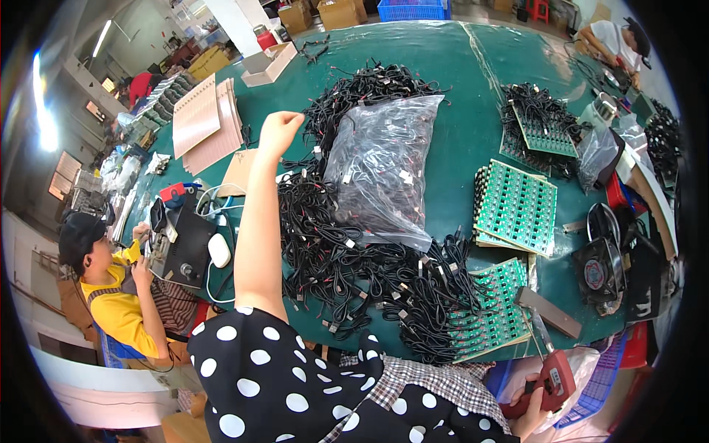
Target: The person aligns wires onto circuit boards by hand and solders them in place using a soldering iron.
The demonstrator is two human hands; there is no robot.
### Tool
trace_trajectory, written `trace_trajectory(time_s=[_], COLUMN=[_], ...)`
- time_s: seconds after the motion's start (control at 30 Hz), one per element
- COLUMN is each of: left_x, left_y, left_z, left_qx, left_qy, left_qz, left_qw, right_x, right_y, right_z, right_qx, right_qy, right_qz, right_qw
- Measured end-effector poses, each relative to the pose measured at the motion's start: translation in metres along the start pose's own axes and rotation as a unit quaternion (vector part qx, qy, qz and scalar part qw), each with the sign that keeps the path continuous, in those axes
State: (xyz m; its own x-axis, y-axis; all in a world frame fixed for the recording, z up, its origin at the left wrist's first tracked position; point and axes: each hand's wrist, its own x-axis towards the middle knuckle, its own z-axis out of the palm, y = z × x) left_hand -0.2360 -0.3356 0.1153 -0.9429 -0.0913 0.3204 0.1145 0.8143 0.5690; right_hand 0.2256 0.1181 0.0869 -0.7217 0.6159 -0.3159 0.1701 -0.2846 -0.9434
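Observation:
My left arm reaches forward over the table, and my left hand (281,134) is closed at the far left edge of a heap of black USB cables (317,244). Whatever its curled fingers hold, if anything, is hidden. Low on the right, my right hand (528,410) is wrapped around a red soldering gun (555,380), its metal tip pointing up toward the table edge. Just beyond that tip lies a green circuit board panel (502,303) with black cables along its left side. A grey bar (550,311) rests beside the panel.
A clear plastic bag of cables (384,170) lies on the heap. Stacked green board panels (517,207) stand to the right, near a small fan (594,272). Brown sheets (210,125) lie far left. A co-worker in yellow (125,295) sits at left; another person (613,44) works far right.

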Motion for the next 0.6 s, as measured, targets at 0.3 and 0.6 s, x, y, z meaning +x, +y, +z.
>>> trace_trajectory(time_s=[0.3, 0.6], left_x=[0.037, -0.017], left_y=[0.009, 0.066], left_z=[0.044, 0.016], left_qx=[-0.305, -0.347], left_qy=[0.048, 0.013], left_qz=[-0.02, 0.06], left_qw=[0.951, 0.936], right_x=[-0.004, -0.007], right_y=[-0.004, -0.005], right_z=[0.008, 0.018], right_qx=[-0.005, 0.013], right_qy=[-0.009, -0.028], right_qz=[-0.055, -0.094], right_qw=[0.998, 0.995])
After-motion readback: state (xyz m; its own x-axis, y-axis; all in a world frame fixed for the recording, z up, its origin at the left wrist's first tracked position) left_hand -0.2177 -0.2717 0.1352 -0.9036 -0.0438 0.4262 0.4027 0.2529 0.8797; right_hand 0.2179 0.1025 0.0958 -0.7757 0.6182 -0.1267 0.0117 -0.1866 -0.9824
